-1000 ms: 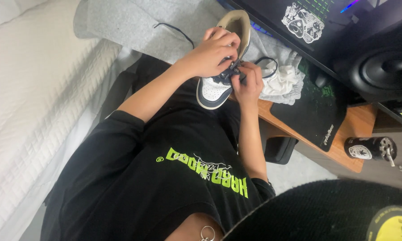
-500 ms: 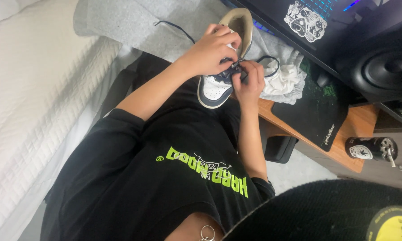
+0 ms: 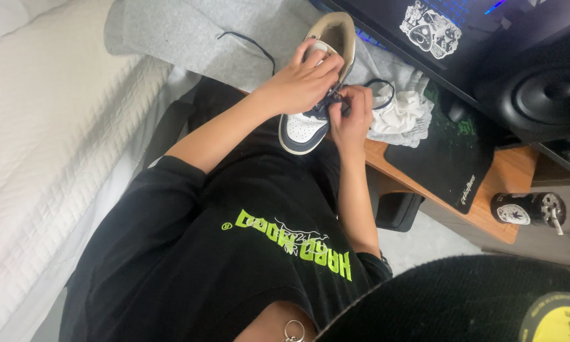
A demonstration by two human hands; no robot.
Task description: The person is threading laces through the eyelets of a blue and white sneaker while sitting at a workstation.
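A white and navy sneaker point(image 3: 299, 128) with a tan collar rests on my lap, toe toward me. My left hand point(image 3: 302, 81) lies over its middle, fingers curled on the upper and the navy lace. Just right of it, my right hand point(image 3: 351, 117) pinches the navy shoelace point(image 3: 331, 99) at the eyelets. A loop of the lace point(image 3: 378, 82) hangs off past the right hand. My hands hide most of the shoe's tongue.
A white quilted bed point(image 3: 44, 126) is on the left and a grey cloth point(image 3: 171, 31) beyond the shoe. On the right, a wooden desk point(image 3: 513, 174) carries a black mat point(image 3: 452, 152), speaker point(image 3: 544, 95), small black jar point(image 3: 525, 209) and white cloth point(image 3: 402, 114).
Both hands stay on the sneaker. The fingers have shifted slightly along the lace, with the right hand's pinch a little closer to the eyelets.
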